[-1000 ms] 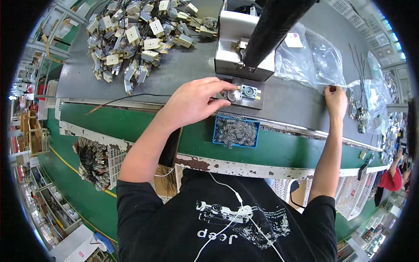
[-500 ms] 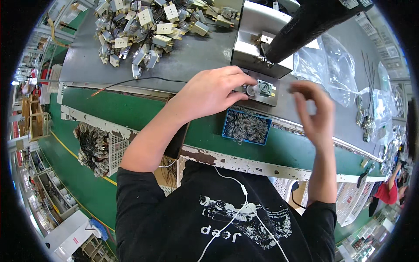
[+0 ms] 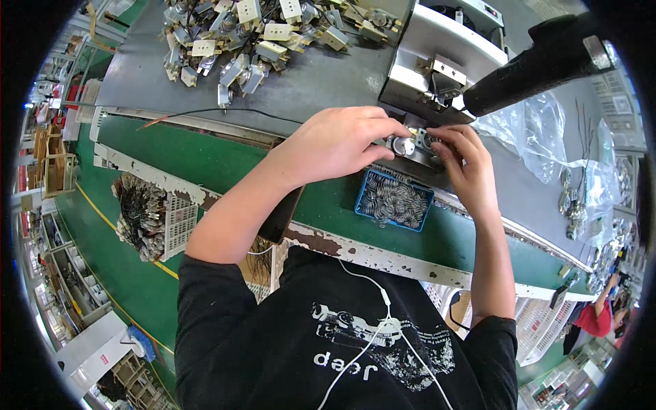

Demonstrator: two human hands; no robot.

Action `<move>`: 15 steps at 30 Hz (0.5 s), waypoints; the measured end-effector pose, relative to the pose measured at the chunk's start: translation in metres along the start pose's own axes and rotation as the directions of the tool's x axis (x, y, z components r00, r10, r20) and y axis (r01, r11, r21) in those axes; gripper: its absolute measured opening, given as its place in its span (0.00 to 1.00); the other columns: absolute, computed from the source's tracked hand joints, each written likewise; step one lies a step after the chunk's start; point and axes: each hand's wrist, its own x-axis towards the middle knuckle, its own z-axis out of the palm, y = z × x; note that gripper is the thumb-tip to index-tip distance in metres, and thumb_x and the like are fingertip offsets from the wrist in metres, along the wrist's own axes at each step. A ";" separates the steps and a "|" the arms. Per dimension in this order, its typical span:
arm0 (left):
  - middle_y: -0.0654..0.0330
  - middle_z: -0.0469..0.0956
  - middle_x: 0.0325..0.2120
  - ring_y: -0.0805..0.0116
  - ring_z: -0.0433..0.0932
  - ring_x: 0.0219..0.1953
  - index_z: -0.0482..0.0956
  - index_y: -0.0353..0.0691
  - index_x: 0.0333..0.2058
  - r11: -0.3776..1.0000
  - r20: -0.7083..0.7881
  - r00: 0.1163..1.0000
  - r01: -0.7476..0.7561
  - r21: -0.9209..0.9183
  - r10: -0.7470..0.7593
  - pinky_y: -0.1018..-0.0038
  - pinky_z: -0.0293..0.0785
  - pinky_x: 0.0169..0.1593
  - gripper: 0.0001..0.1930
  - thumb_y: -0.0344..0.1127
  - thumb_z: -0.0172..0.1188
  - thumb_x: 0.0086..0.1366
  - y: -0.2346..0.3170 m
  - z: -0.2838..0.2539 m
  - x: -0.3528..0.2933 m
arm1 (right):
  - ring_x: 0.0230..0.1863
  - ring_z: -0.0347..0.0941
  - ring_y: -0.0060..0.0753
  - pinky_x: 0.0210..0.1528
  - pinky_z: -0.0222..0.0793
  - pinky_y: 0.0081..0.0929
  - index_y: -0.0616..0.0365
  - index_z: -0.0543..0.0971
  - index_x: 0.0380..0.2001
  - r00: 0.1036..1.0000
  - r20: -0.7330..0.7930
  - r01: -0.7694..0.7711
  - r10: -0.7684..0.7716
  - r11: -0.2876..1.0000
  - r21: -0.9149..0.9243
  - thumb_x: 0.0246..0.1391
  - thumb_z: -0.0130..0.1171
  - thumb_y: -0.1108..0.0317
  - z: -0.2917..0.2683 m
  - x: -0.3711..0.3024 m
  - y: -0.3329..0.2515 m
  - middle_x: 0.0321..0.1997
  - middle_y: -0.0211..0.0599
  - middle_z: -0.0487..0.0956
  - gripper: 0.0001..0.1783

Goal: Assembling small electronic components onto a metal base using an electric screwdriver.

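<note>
Silvery round part [image 3: 403,146] in narrow left grip [image 3: 342,141], beside right grip [image 3: 470,164] of unclear hold

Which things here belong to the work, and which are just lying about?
Seemingly in the work:
round metal part, pinched by the left hand
small fitting, at the right hand
probably the blue tray of springs

Seemingly just lying about:
white crate, lower right
white box, lower left
</note>
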 end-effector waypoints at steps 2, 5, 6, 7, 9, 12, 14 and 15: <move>0.61 0.81 0.39 0.59 0.81 0.34 0.81 0.48 0.50 1.000 0.015 1.000 0.006 -0.013 -0.006 0.66 0.77 0.39 0.18 0.38 0.67 0.60 -0.001 0.000 0.001 | 0.39 0.75 0.30 0.42 0.71 0.25 0.60 0.82 0.46 1.000 0.013 -0.026 0.026 1.000 -0.009 0.59 0.61 0.76 0.000 0.001 -0.003 0.44 0.38 0.77 0.12; 0.60 0.81 0.39 0.59 0.81 0.35 0.81 0.47 0.50 1.000 0.017 1.000 0.003 -0.020 -0.002 0.66 0.77 0.39 0.19 0.38 0.67 0.60 -0.001 0.000 0.001 | 0.38 0.74 0.28 0.40 0.70 0.23 0.59 0.82 0.47 0.999 0.015 -0.034 0.034 0.999 -0.021 0.59 0.61 0.76 -0.001 -0.001 -0.002 0.45 0.38 0.77 0.12; 0.60 0.81 0.39 0.59 0.81 0.35 0.81 0.47 0.50 1.000 0.017 1.000 0.002 -0.019 -0.002 0.66 0.77 0.39 0.19 0.38 0.67 0.60 -0.001 0.000 0.001 | 0.38 0.74 0.28 0.40 0.70 0.23 0.59 0.82 0.47 0.999 0.014 -0.033 0.033 0.999 -0.021 0.59 0.61 0.76 -0.001 -0.001 -0.005 0.45 0.38 0.77 0.12; 0.60 0.81 0.40 0.59 0.81 0.35 0.81 0.47 0.50 1.000 0.017 1.000 0.003 -0.025 -0.003 0.66 0.77 0.40 0.19 0.38 0.67 0.60 0.000 0.000 0.000 | 0.36 0.73 0.27 0.38 0.69 0.23 0.59 0.82 0.46 0.999 -0.019 -0.033 0.032 0.999 -0.019 0.59 0.61 0.76 -0.003 -0.002 -0.010 0.43 0.37 0.78 0.12; 0.60 0.81 0.40 0.59 0.81 0.35 0.81 0.47 0.50 1.000 0.017 1.000 0.002 -0.031 -0.002 0.66 0.77 0.40 0.18 0.38 0.67 0.60 0.002 -0.001 0.000 | 0.34 0.72 0.25 0.36 0.68 0.22 0.59 0.82 0.46 0.998 -0.054 -0.032 0.031 0.999 -0.017 0.59 0.61 0.76 -0.005 -0.006 -0.014 0.41 0.36 0.78 0.12; 0.60 0.81 0.40 0.58 0.81 0.36 0.81 0.47 0.50 0.999 0.035 0.999 0.003 -0.036 -0.002 0.67 0.78 0.40 0.18 0.36 0.67 0.60 0.009 -0.004 0.002 | 0.30 0.72 0.21 0.34 0.67 0.21 0.59 0.80 0.51 0.994 -0.110 0.008 -0.016 0.998 -0.070 0.59 0.63 0.76 -0.010 -0.017 -0.020 0.32 0.34 0.79 0.16; 0.60 0.80 0.41 0.58 0.81 0.36 0.81 0.47 0.50 0.997 0.030 0.999 -0.017 -0.074 0.019 0.67 0.78 0.40 0.19 0.36 0.67 0.59 0.014 -0.002 0.003 | 0.32 0.73 0.20 0.36 0.68 0.20 0.58 0.78 0.54 0.998 -0.052 -0.040 0.044 0.995 0.086 0.58 0.63 0.77 -0.002 -0.020 -0.027 0.33 0.33 0.80 0.20; 0.60 0.80 0.41 0.58 0.81 0.36 0.81 0.47 0.50 0.997 0.032 0.999 -0.016 -0.073 0.019 0.67 0.78 0.40 0.19 0.36 0.67 0.59 0.016 -0.001 0.004 | 0.35 0.75 0.20 0.38 0.70 0.20 0.58 0.76 0.57 0.996 0.018 -0.091 0.090 0.967 0.239 0.57 0.64 0.78 0.002 -0.021 -0.029 0.33 0.33 0.80 0.23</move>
